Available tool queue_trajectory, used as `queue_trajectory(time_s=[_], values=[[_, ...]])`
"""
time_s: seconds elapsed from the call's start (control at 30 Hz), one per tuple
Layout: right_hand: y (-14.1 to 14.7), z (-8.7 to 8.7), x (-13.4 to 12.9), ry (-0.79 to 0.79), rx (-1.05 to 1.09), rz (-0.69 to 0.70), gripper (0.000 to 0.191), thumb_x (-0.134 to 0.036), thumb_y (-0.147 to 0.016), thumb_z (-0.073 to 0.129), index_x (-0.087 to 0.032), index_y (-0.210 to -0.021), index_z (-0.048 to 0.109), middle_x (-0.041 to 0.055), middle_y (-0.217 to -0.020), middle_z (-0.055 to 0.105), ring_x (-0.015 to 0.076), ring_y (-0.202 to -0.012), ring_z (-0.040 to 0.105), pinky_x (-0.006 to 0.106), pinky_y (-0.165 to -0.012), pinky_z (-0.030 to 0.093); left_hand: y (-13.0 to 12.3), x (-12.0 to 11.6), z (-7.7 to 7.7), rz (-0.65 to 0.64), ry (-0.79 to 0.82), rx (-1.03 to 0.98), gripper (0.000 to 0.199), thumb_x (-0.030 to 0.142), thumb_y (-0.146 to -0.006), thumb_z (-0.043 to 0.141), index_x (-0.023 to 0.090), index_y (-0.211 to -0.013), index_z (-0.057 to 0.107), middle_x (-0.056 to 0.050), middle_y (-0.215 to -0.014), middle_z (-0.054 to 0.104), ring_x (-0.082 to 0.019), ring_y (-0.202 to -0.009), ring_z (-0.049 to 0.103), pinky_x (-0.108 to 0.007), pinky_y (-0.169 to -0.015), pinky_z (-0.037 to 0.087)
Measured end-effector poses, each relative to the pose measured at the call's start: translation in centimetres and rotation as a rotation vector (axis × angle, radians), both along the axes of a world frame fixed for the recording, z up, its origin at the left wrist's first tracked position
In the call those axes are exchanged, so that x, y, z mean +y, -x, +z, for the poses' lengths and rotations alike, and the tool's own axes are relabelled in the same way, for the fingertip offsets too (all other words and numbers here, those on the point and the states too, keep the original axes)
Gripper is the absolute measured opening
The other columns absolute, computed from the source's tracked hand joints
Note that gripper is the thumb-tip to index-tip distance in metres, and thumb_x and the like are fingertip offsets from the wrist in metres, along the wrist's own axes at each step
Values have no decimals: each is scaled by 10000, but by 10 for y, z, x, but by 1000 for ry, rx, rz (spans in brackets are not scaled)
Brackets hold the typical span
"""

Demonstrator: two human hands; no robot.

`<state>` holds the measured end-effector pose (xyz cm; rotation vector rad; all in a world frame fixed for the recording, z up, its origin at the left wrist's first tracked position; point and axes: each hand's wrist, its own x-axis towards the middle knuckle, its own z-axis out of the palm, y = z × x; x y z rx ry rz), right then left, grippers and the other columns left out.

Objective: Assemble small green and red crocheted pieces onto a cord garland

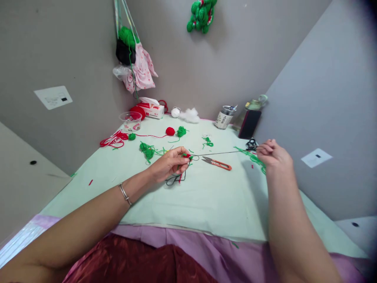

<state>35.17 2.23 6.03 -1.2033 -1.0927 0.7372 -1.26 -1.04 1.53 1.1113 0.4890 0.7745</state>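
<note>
My left hand (pixel 171 162) pinches a small red and green yarn piece (pixel 187 156) between thumb and fingers. From it a black yarn (pixel 222 153) runs tight to the right, with a small loop close to the piece. The far end of this strand is in the closed fingers of my right hand (pixel 271 154); whether a needle is there too, I cannot tell. Loose black and red yarn tails (pixel 176 180) hang onto the cloth under my left hand. Orange-handled thread snips (pixel 218 163) lie between the hands, just below the taut strand.
Behind are green yarn scraps (pixel 147 151), a red yarn ball (pixel 170 131), a plastic tub (pixel 131 121), a tissue box (pixel 154 110), white stuffing (pixel 190 115), a pen can (pixel 224 118) and a phone (pixel 249 124). Black-handled scissors (pixel 251 144) lie near my right hand. Walls enclose the table.
</note>
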Motion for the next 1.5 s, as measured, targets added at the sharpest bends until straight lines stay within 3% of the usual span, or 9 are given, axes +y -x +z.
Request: queue_trajectory(time_s=[0.17, 0.3, 0.43, 0.53, 0.73, 0.9, 1.1, 1.23, 1.5], values=[[75, -11, -10, 126, 136, 242, 114, -284, -828, 681, -181, -834, 631, -44, -622, 522, 38, -419, 251, 188, -367, 210, 0, -1, -1, 11, -15, 37, 240, 289, -808, 711, 204, -946, 534, 71, -536, 488, -64, -443, 386, -190, -439, 257], [138, -22, -29, 205, -128, 608, 360, -484, -879, 618, -159, -1012, 692, 73, -923, 702, 69, -516, 463, 218, -437, 325, 0, 0, -1, 28, -34, 66, 232, 305, -819, 702, 217, -953, 534, 73, -536, 493, -64, -444, 393, -190, -443, 258], [150, -21, -43, 244, -410, 902, 421, -530, -924, 532, -146, -895, 702, 33, -761, 645, 110, -608, 531, 247, -583, 411, -1, 0, -1, 21, -40, 63, 212, 302, -836, 682, 219, -950, 524, 51, -617, 579, -52, -451, 419, -185, -451, 272], [131, -17, -36, 184, -615, 802, 380, -477, -929, 512, -152, -842, 688, 18, -765, 620, 110, -627, 490, 254, -633, 406, 0, 0, 0, 13, 5, 0, 235, 279, -819, 696, 206, -946, 513, 18, -773, 624, -48, -495, 470, -188, -461, 313], [89, -22, -9, 97, -640, 82, 307, -403, -854, 540, -151, -721, 655, 23, -687, 581, 112, -563, 405, 260, -530, 305, 0, -1, 2, 4, 37, -23, 244, 282, -820, 696, 209, -956, 507, 45, -691, 551, -60, -499, 474, -187, -459, 324], [130, -24, -29, 192, -243, 575, 418, -524, -888, 559, -150, -1021, 688, 55, -834, 667, 94, -541, 447, 249, -495, 324, -1, 0, 0, 25, -27, 24, 241, 308, -841, 686, 217, -973, 507, 50, -672, 579, -42, -447, 423, -174, -438, 284], [159, -17, -50, 214, -339, 850, 416, -531, -908, 554, -150, -779, 658, -27, -625, 463, 89, -548, 378, 246, -547, 354, -1, 1, -1, 59, -43, 77, 236, 326, -843, 684, 220, -975, 519, 71, -604, 567, -24, -387, 348, -157, -406, 192], [138, -14, -38, 231, -637, 660, 372, -465, -934, 484, -160, -828, 670, -9, -663, 507, 111, -576, 420, 252, -559, 345, -2, 0, 1, 8, 5, 90, 215, 299, -845, 681, 207, -969, 532, 66, -595, 564, -23, -387, 351, -161, -415, 208], [55, -24, -1, 562, -1324, -334, 266, -195, -888, 490, -139, -908, 749, 191, -1026, 709, 307, -953, 656, 354, -754, 408, 1, 2, 4, -42, 79, 3, 212, 245, -841, 689, 192, -971, 529, 60, -627, 559, -16, -407, 359, -161, -430, 212]])
